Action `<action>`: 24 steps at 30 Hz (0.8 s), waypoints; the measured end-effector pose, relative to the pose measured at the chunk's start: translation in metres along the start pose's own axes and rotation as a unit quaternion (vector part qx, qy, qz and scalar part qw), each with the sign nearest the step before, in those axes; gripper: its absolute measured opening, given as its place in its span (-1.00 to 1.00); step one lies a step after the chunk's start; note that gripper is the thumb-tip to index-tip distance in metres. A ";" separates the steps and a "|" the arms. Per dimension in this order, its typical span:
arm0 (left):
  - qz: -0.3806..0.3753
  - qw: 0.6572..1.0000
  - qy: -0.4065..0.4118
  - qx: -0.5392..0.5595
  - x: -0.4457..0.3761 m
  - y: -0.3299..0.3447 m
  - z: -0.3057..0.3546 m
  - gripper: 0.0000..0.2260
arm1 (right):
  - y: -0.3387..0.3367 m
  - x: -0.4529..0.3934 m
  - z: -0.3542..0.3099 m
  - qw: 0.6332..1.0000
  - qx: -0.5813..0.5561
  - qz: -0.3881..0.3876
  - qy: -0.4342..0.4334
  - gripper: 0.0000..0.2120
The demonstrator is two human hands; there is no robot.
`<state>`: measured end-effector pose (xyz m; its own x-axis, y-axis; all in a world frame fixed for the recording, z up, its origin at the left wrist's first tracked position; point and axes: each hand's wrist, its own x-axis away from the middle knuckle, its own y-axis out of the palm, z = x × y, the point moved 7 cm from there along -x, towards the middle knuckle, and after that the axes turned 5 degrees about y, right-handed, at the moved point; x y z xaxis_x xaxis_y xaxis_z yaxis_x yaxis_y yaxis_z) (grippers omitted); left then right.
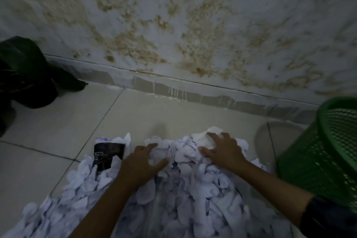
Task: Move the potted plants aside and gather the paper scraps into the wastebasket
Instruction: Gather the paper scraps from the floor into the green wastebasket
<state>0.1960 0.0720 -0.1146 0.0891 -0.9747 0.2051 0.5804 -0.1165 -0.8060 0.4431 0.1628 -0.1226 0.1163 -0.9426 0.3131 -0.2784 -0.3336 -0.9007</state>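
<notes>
We had one head cam only, wide-angle, worn high & tilted steeply down, facing the stained wall [193, 25] and tiled floor [48, 131] at its base. It sat close above both forearms; frame edges bowed w/ lens distortion. No 2nd view to overlap.

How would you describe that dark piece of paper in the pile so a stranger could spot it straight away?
Start at the big pile of paper scraps on the tiled floor below the stained wall. Go to the pile's far left edge, just beyond the left hand. There lies the dark printed scrap, black with pale lettering too blurred to read, while every scrap around it is white.
</notes>
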 end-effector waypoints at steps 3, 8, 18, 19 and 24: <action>-0.065 0.990 0.012 -0.123 0.025 0.016 0.012 0.11 | 0.028 0.026 -0.006 0.994 -0.045 -0.096 -0.031 -0.02; -0.034 0.990 -0.004 -0.137 0.032 0.004 0.022 0.02 | 0.021 0.069 -0.049 0.985 -0.032 -0.103 -0.133 -0.16; 0.011 0.976 0.150 0.156 0.007 -0.040 0.163 -0.59 | -0.105 0.103 -0.040 0.988 -0.045 0.087 -0.117 -0.37; 0.001 0.971 0.166 0.172 0.005 -0.041 0.182 -0.59 | -0.119 0.109 -0.034 0.988 -0.049 0.107 -0.104 -0.37; -0.073 0.946 0.237 0.210 0.006 -0.032 0.283 -0.53 | -0.190 0.140 0.005 0.976 -0.044 0.212 -0.031 -0.41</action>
<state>0.4071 0.1238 0.0697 -0.3320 -0.9417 -0.0548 0.8372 -0.2675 -0.4770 0.5170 0.0941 0.0912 0.0300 -0.9941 -0.1043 -0.3943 0.0841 -0.9151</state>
